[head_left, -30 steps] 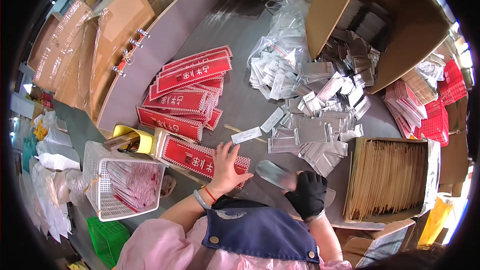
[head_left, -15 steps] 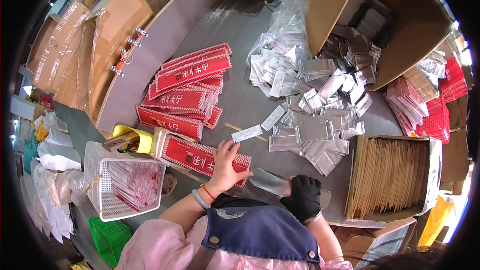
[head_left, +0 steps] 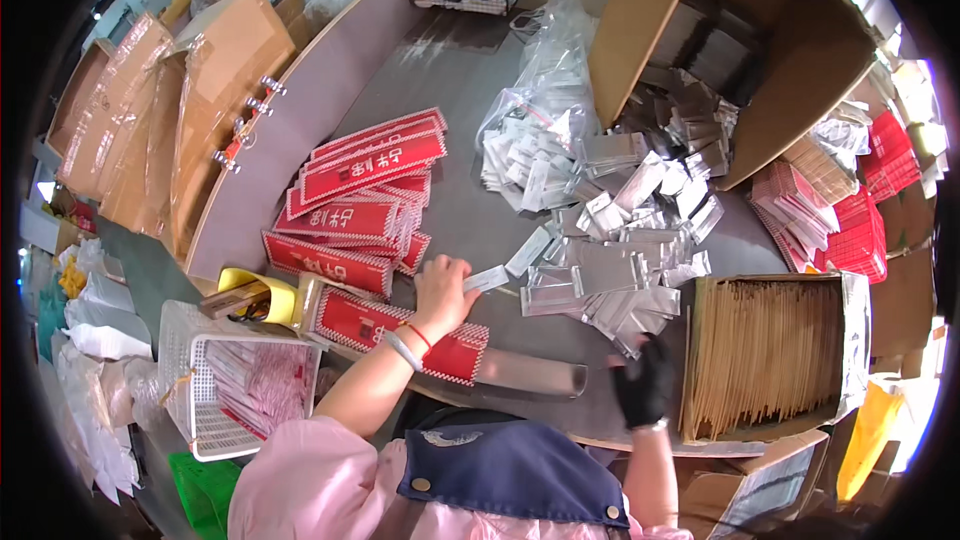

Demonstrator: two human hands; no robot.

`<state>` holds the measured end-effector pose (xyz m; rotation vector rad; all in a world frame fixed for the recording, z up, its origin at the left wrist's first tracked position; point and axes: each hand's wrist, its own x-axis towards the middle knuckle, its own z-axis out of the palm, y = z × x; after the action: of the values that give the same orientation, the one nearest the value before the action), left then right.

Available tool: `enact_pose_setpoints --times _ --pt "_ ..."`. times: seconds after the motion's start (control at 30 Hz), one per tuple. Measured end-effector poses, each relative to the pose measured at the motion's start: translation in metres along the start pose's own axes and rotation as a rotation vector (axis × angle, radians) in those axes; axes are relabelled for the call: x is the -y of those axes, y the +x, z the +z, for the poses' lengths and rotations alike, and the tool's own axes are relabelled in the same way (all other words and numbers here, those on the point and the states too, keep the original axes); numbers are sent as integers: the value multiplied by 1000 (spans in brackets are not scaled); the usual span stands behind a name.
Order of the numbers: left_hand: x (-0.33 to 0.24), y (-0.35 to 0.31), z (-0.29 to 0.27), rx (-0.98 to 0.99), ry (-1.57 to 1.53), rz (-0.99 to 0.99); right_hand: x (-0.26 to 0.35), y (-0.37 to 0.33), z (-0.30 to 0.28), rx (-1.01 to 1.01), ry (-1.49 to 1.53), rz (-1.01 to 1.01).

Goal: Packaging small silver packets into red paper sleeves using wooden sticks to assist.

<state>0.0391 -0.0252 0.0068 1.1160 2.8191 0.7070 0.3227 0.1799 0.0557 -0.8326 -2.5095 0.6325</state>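
My left hand (head_left: 443,295) is hovering near the middle of the frame, its fingers bending down at the near end of a small white packet (head_left: 488,279); I cannot tell whether they are gripping it. My left forearm (head_left: 362,372) is crossing the red bag (head_left: 345,318), which is lying left of centre, and my wrist is hiding part of it. A clear plastic sleeve (head_left: 535,375) is sticking out at the bag's right end. My gloved right hand (head_left: 643,383) is blurring right of centre, so I cannot tell how its fingers are standing. Silver packets (head_left: 600,282) are crowding the table (head_left: 455,212) just above it, and a box of sticks (head_left: 765,360) is standing on its right. More red bags (head_left: 345,218) are lying upper left of centre, a large carton (head_left: 645,25) is blocking the upper right, and a yellow tub (head_left: 283,302) and white basket (head_left: 183,380) are sitting lower left.
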Motion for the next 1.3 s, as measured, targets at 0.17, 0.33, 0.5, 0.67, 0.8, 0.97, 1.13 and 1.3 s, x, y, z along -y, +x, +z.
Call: enact_pose_setpoints --times 0.17,0.33,0.5,0.67,0.8,0.97,1.13,1.3 --pt "-4 23 -11 77 -349 -67 -146 -45 -87 -408 -203 428" --pt "-96 40 15 141 -708 163 -175 -52 -122 18 -613 642" --pt "-133 55 61 52 -227 332 -200 -66 -110 -139 -586 534" --pt "-130 55 57 14 -170 391 -170 -50 -97 -206 -493 659" --pt "-139 53 57 -41 -217 456 -196 -67 -95 -305 -561 607" --pt "-127 42 45 8 -402 465 -181 -62 -103 -601 -225 640" --pt "-94 -19 -25 550 -381 419 -60 -28 -86 -80 -195 307" --pt "-67 -58 -37 297 -292 469 6 -23 -27 336 97 11"
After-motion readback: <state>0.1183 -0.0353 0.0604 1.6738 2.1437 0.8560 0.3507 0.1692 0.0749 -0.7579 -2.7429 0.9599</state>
